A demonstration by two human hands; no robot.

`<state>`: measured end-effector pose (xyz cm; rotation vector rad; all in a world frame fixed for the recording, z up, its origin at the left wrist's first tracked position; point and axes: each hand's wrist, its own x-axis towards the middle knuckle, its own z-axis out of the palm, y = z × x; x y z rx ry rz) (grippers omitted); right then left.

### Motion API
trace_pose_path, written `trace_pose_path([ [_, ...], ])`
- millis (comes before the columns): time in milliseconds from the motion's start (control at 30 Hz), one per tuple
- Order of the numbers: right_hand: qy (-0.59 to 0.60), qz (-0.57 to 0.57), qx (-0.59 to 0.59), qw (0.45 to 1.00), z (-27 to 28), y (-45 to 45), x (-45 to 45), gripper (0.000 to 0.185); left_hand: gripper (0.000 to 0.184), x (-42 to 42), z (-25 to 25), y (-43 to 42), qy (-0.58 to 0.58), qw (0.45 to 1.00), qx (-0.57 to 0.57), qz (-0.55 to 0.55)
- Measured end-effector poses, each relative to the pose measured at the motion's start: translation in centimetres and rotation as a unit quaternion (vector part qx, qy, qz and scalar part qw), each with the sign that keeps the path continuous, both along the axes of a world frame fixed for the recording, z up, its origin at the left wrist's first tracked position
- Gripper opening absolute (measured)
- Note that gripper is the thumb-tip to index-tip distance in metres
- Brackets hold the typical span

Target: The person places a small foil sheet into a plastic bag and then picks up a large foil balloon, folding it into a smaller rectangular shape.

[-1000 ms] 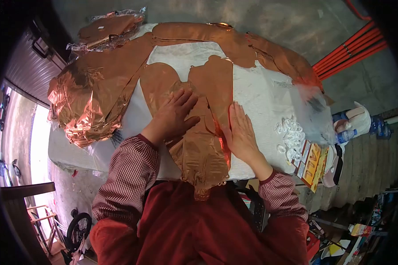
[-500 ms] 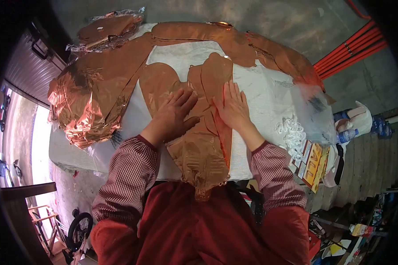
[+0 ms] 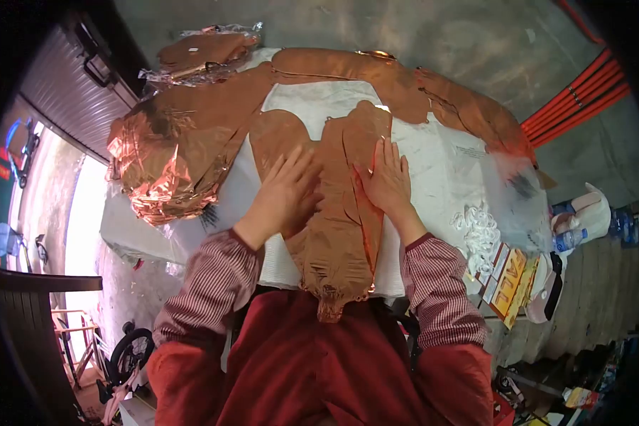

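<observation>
Flat copper-coloured foil balloons (image 3: 334,241) lie on the white-covered table in front of me, their narrow end hanging over the near edge. On their left side is my left hand (image 3: 284,192), its fingers stretched out and the hand tilted onto its edge. My right hand (image 3: 388,183) rests along the right edge of the foil, fingers extended. Neither hand grips anything. A larger spread of the same foil (image 3: 184,142) lies to the left, crumpled and shiny at its lower end. More foil pieces (image 3: 341,65) stretch across the far side of the table.
A bundle of white cord (image 3: 479,238) and a clear plastic bag (image 3: 515,195) lie on the right, near a yellow printed packet (image 3: 511,284). Plastic-wrapped foil (image 3: 206,53) sits at the far left corner. Orange-red poles (image 3: 579,99) stand beyond the right side.
My view has shifted, so the table appears further right and lower. My left hand has turned from lying flat to its edge, and the foil's lower left side is now narrower. My right hand stays by the right edge.
</observation>
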<state>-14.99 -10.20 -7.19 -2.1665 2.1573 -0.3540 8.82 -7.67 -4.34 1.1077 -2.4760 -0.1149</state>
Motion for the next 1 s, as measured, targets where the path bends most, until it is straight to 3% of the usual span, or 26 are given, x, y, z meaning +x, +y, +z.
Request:
trace_pose_path([
  [33, -0.001, -0.004, -0.003, 1.0, 0.0, 0.0, 0.0, 0.079, 0.046, 0.8, 0.1, 0.9, 0.027, 0.999, -0.04, 0.009],
  [100, -0.009, 0.003, -0.014, 1.0, -0.1, 0.0, -0.1, 0.079, 0.035, 2.6, 1.0, 4.6, 0.005, 0.991, 0.04, 0.126],
  [167, -0.018, 0.004, -0.021, 1.0, -0.5, -0.1, -0.2, 0.079, 0.024, 3.9, 1.6, 7.4, 0.004, 0.99, -0.03, 0.135],
  [267, 0.003, 0.003, -0.029, 1.0, -0.9, -0.2, -0.3, 0.078, 0.023, 4.8, 1.5, 9.9, -0.002, 0.991, 0.038, 0.125],
  [400, 0.0, 0.001, -0.037, 0.999, -0.8, -0.3, -0.2, 0.078, 0.024, 4.9, 0.9, 8.0, 0.013, 0.994, 0.015, 0.104],
  [567, -0.005, -0.002, -0.033, 0.999, -0.9, -0.3, -0.2, 0.078, 0.032, 3.3, 1.6, 4.5, -0.131, 0.977, -0.077, 0.15],
  [700, 0.001, 0.001, -0.046, 0.999, -1.3, -0.2, -0.2, 0.078, 0.042, 5.3, -0.1, 1.9, -0.18, 0.969, -0.039, 0.164],
  [767, -0.002, -0.004, -0.042, 0.999, -1.4, -0.5, -0.2, 0.079, 0.055, 5.4, 0.1, 1.7, -0.126, 0.98, -0.036, 0.153],
  [833, -0.004, 0.003, -0.055, 0.998, -1.6, -0.4, -0.3, 0.079, 0.064, 4.6, -0.5, 1.4, -0.161, 0.979, -0.025, 0.126],
  [900, -0.009, 0.002, -0.052, 0.999, -1.3, -0.3, -0.3, 0.079, 0.061, 1.2, -0.2, 1.5, -0.024, 0.993, -0.002, 0.119],
  [933, -0.013, 0.003, -0.049, 0.999, -1.2, -0.3, -0.2, 0.078, 0.061, -0.3, -0.1, 1.4, -0.025, 0.993, -0.003, 0.119],
  [1000, -0.014, 0.004, -0.048, 0.999, -1.2, -0.2, -0.2, 0.078, 0.058, -3.2, 0.2, 1.0, 0.138, 0.981, 0.127, 0.058],
])
